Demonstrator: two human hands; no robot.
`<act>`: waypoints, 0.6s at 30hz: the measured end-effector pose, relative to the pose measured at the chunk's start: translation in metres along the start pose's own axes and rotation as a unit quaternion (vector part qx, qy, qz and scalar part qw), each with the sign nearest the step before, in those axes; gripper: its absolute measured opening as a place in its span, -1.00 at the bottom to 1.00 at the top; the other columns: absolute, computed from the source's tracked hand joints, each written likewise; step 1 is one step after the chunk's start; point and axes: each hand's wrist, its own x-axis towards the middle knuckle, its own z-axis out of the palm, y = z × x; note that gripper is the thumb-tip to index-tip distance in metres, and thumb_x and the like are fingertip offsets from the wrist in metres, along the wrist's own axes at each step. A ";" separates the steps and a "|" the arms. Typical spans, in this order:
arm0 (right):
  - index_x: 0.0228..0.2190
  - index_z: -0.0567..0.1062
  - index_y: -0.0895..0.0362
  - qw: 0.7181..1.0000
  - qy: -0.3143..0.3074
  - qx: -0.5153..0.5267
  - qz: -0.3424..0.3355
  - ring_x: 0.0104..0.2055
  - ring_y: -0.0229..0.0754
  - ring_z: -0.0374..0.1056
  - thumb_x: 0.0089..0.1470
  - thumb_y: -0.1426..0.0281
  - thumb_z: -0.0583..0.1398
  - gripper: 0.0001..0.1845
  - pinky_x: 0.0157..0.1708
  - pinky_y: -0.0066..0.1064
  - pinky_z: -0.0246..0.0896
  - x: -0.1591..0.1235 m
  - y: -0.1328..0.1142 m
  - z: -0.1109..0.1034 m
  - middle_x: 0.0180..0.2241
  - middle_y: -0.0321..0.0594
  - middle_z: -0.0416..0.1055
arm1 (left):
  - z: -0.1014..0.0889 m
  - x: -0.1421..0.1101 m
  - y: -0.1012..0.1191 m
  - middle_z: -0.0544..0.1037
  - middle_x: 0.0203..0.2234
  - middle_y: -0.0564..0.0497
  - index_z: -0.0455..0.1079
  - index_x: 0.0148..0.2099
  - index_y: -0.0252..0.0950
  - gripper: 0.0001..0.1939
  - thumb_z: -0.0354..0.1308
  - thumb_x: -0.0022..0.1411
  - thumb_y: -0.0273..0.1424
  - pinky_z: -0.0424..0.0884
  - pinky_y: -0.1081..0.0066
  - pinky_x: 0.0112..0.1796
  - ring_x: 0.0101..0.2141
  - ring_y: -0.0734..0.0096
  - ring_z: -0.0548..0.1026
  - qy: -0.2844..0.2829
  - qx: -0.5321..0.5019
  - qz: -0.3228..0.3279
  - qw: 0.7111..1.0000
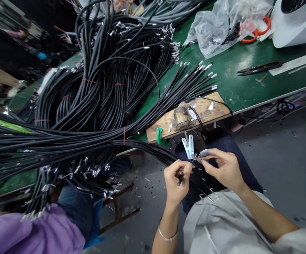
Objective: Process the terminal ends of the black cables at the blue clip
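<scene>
The one view comes from the camera on my head, looking forward and steeply down over my lap. My left hand (176,180) and right hand (223,167) sit close beneath it, low and right of centre. Beyond them it faces the edge of the green workbench (248,88), which runs tilted across the upper part, with the grey floor (287,158) at the right. The heaped black cables (95,98) fill the left side, farther off.

**Colours at the bench**

The cables (95,95) are black with silver tips and thin red ties. The table (237,88) is green. The clip (188,146) is light blue. The scissors (256,30) have orange handles. The neighbour's sleeve (36,233) is purple.
</scene>
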 end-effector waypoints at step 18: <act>-0.72 0.44 0.20 0.889 -0.312 0.224 0.249 -0.74 -0.41 0.05 -0.16 0.25 0.31 -0.68 -0.75 -0.53 -0.14 0.032 -0.003 0.001 -0.76 -0.36 0.27 | -0.012 0.008 -0.004 0.44 -0.59 0.02 0.44 -0.46 -0.31 -0.80 0.26 0.14 -0.32 0.24 0.46 -0.48 -0.54 0.47 0.36 -0.085 -0.092 0.090 0.988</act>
